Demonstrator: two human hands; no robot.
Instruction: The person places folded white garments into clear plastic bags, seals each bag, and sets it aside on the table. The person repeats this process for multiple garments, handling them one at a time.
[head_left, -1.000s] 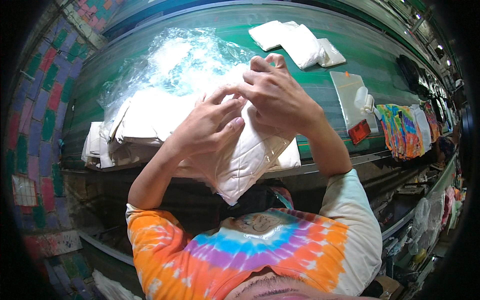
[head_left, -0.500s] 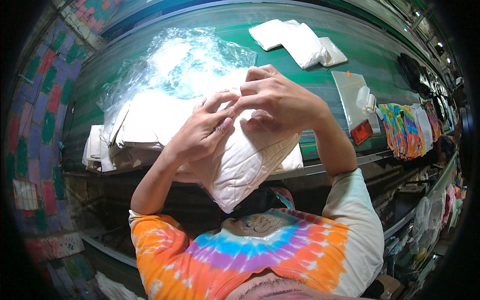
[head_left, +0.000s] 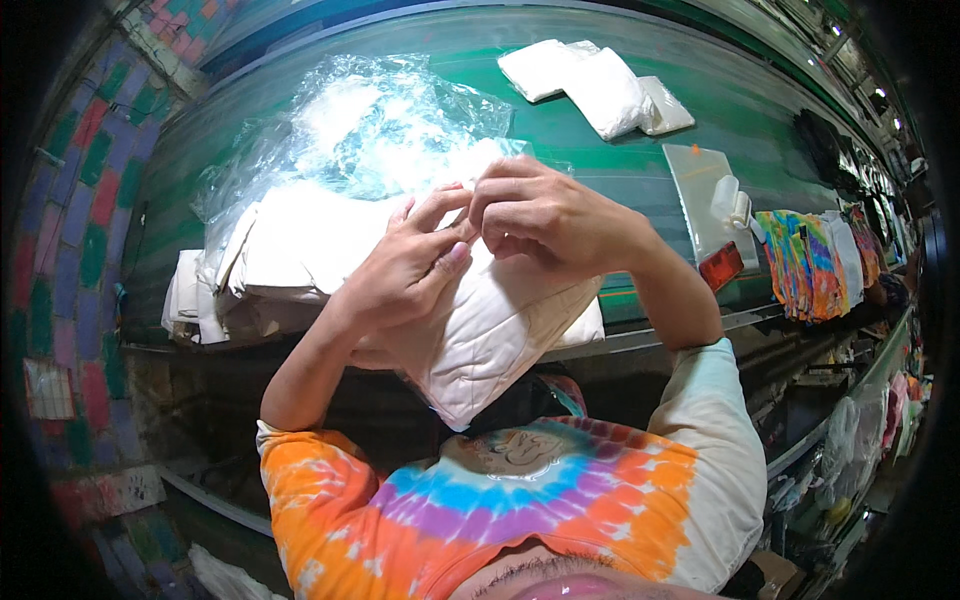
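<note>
A long green worktop (head_left: 600, 150) is seen running from the left to the far right, and above its near edge a white quilted cloth piece (head_left: 480, 340) is held up in both hands, its lower corner hanging off the edge toward the chest of the person in a tie-dyed shirt (head_left: 520, 510). The left hand (head_left: 405, 265) is laid flat against the top of the piece with fingers spread and curled over the rim, while the right hand (head_left: 540, 215) is closed in a narrow pinch at that same top edge, just beside the left fingertips; what exactly is pinched there cannot be told. The step in hand is judged to be fine work at the top edge of the piece, and it would be done best with the cloth kept taut by the flat left hand, the pinch kept small and close to that support, and the piece held clear of the heap beneath. Counted from largest to smallest: one crumpled clear plastic bag (head_left: 370, 130) at the far left of the worktop; one stack of folded white cloth (head_left: 270, 270) at the near left edge, its layers too close to count; three white pads (head_left: 600, 85) near the far edge; one pile of tie-dyed cloth (head_left: 805, 260) at the near right edge; one flat clear bag (head_left: 700, 190) beside it; one small red packet (head_left: 722, 265).
</note>
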